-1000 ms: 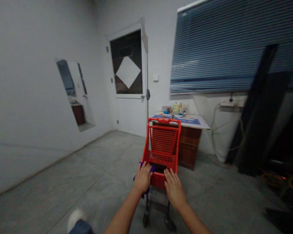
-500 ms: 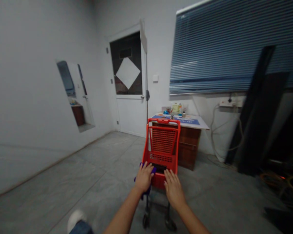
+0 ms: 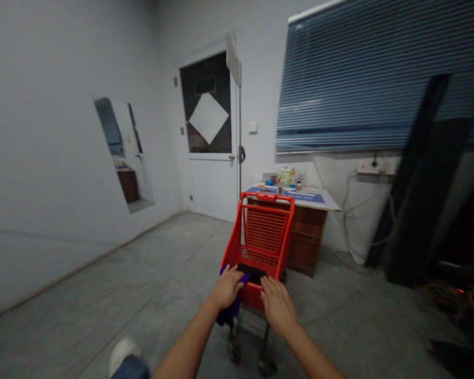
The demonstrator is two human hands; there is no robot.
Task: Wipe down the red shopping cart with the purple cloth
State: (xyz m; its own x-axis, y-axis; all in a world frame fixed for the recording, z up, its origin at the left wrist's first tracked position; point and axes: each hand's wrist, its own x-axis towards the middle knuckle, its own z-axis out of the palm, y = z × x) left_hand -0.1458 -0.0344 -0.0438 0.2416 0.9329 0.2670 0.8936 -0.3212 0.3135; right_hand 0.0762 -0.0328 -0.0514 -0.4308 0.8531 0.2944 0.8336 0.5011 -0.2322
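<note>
A small red shopping cart (image 3: 264,229) stands on the grey floor in front of me, its handle at the far side. My left hand (image 3: 226,288) is closed on a purple cloth (image 3: 229,312) at the cart's near left corner. The cloth hangs down outside the basket. My right hand (image 3: 278,305) lies with outstretched fingers on the near rim, holding nothing. A black object (image 3: 252,273) sits in the basket between the hands; what it is cannot be made out.
A desk (image 3: 308,231) with bottles and small items on top stands behind the cart. Beyond it are a white door (image 3: 213,184) and blue blinds (image 3: 339,95). Dark panels (image 3: 422,210) lean at the right, near cables. A mirror (image 3: 127,158) hangs on the left wall.
The cart's near end has swung slightly left, and both hands have shifted left with it. More of the purple cloth shows hanging below my left hand.
</note>
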